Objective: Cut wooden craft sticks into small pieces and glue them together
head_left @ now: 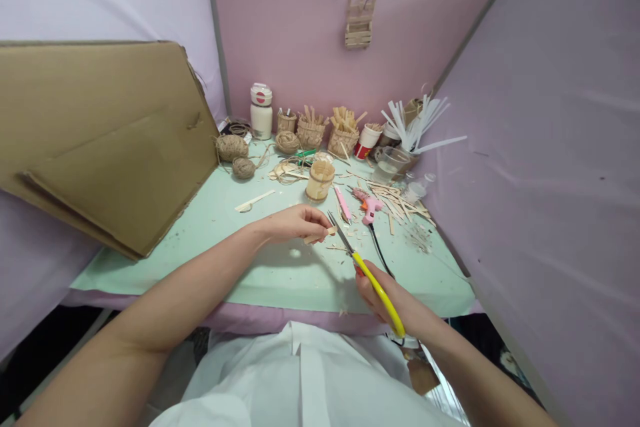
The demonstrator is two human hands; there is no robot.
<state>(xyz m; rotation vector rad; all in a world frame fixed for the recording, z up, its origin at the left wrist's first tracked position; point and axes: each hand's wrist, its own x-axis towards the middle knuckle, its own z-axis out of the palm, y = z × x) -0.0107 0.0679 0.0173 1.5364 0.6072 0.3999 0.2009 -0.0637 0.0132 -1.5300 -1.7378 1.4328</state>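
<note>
Near the middle of the table, my left hand (300,221) pinches a short flat wooden stick (315,237). My right hand (377,290) is closed round the yellow handles of a pair of scissors (373,277). The blades point up and left, with their tips close beside the stick's right end; I cannot tell whether they touch it. Just beyond my left hand stands a small wooden cup (320,181) with twine round it. A pink craft knife (343,205) and a pink glue gun (370,207) lie to its right.
Loose wooden sticks (400,201) are scattered at the right. Twine balls (233,147), stick-filled holders (343,141), a white bottle (261,113) and white glue sticks (425,123) line the back. A large cardboard piece (110,140) leans at the left. The glue gun's black cord (381,250) runs near my right hand.
</note>
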